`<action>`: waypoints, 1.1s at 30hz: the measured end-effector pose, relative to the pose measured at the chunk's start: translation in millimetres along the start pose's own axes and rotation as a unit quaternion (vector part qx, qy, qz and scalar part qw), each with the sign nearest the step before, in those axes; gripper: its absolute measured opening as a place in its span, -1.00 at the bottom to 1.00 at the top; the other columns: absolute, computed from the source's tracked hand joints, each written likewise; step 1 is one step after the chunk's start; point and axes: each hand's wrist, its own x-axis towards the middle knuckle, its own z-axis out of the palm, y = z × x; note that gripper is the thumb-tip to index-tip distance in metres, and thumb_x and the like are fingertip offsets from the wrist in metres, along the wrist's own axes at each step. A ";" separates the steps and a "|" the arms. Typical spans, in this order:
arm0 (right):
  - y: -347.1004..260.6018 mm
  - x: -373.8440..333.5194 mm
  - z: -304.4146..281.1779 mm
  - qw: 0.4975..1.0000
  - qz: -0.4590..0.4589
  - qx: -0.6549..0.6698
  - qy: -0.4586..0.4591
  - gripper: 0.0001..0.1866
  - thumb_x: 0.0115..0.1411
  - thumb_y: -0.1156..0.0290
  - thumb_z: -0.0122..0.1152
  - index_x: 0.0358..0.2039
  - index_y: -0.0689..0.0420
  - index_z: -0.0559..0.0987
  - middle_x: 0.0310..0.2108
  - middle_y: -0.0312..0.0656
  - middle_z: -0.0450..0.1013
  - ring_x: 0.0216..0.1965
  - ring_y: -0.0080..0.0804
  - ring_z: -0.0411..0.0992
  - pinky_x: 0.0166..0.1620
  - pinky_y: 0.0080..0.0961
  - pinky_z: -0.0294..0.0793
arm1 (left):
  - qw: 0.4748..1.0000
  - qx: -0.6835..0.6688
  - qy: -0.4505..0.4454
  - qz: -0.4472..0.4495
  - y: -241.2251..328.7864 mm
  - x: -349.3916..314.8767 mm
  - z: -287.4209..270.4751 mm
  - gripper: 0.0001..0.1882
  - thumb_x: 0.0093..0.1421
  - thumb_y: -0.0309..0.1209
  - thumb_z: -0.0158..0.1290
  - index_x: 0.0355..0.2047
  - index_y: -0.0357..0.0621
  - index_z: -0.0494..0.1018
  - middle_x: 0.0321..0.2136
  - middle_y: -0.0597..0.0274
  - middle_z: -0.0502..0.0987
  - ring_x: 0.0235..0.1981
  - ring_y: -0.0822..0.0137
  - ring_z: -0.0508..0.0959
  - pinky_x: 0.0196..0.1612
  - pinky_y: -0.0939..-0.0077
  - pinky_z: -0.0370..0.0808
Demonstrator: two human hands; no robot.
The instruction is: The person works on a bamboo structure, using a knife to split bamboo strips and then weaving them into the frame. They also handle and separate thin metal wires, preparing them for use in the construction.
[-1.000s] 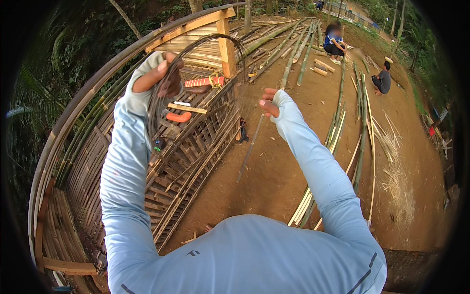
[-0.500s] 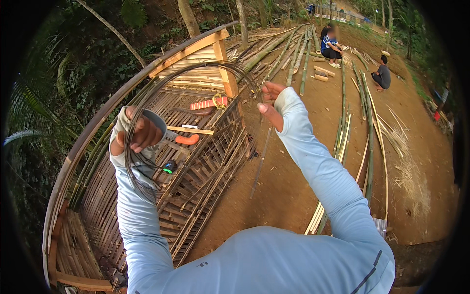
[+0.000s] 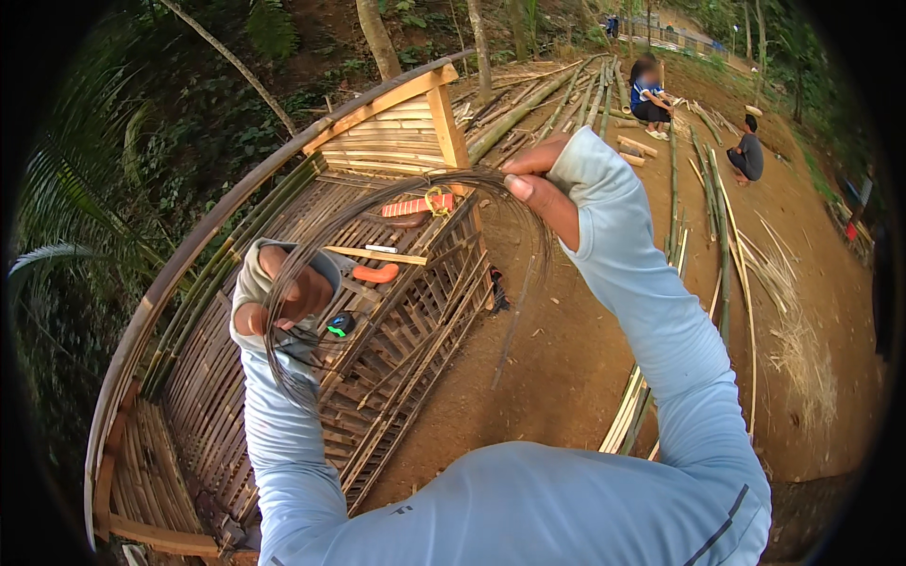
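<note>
A long bundle of thin, dark, flexible strands [image 3: 373, 196] arches between my two hands. My left hand [image 3: 297, 294] is closed around one part of it, and loose ends hang past my wrist. With thumb and fingers, my right hand [image 3: 545, 184] pinches the bundle near its other end, where fine tips droop. Below lies a bamboo-slat platform [image 3: 203, 377]. On it are a black and green tape measure [image 3: 341, 324], an orange curved handle [image 3: 376, 274], a narrow wood strip [image 3: 392, 256] and a red striped object [image 3: 406, 207] with yellow cord.
A curved bamboo rail [image 3: 179, 255] and a timber-framed slatted end [image 3: 451, 123] bound the platform. Bamboo poles [image 3: 721, 236] and pale shavings [image 3: 802, 358] lie on the dirt at right. Two people sit farther off, one in blue [image 3: 649, 99], one in grey [image 3: 748, 156].
My right hand has gone from spread fingers beside the strands to a pinch on them, moving slightly right. The arch of strands looks flatter and more stretched out.
</note>
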 end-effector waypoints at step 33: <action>-6.4 -20.3 -6.5 0.991 0.032 0.124 -0.025 -0.74 0.25 0.22 0.16 -0.38 0.18 0.49 -0.43 -0.25 0.43 -0.41 -0.54 0.42 -0.29 -0.57 0.40 | 0.903 0.364 0.182 -0.136 -3.9 4.8 61.0 -0.61 -0.26 -0.31 0.43 -0.61 -0.25 0.43 -0.67 0.23 0.35 -0.64 0.29 0.31 -0.53 0.40 0.18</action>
